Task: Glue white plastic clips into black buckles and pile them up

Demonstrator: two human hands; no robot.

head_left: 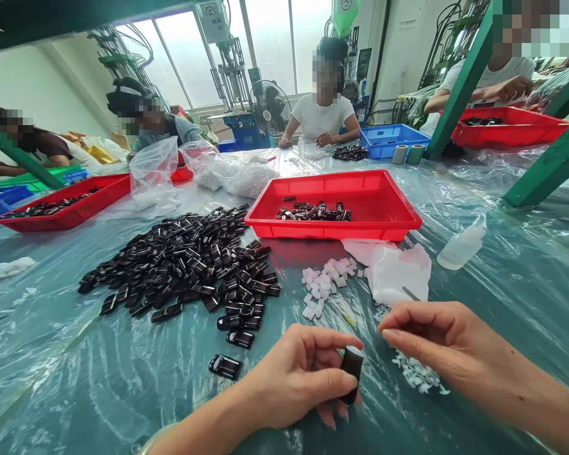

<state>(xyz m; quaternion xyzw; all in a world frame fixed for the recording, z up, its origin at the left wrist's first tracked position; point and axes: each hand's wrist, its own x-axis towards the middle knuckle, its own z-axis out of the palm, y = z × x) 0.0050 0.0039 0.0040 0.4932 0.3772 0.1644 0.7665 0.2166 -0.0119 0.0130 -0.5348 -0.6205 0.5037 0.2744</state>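
Black plastic piece (351, 373) stands upright in the left hand (298, 379), gripped firmly between thumb and fingers, well in front of the red tray (332, 232). The right hand (431, 335) hangs just beside it, half closed, with thumb and fingertips pinched close; whether they hold anything is too small to tell. White scraps (417, 374) lie beneath it. A heap of black pieces (180, 265) sits left of the tray, and pale cubes (322, 284) lie just in front of it.

Teal work table (80, 385) under clear plastic sheeting (526, 265). Loose heap of glossy black pieces (180, 262) just beside red plastic tray (332, 229). Pale pink foam cubes (323, 284), crumpled white tissue (398, 275) near tray's front edge. Plastic squeeze bottle (461, 247) right. Blue tray (393, 140) far side.
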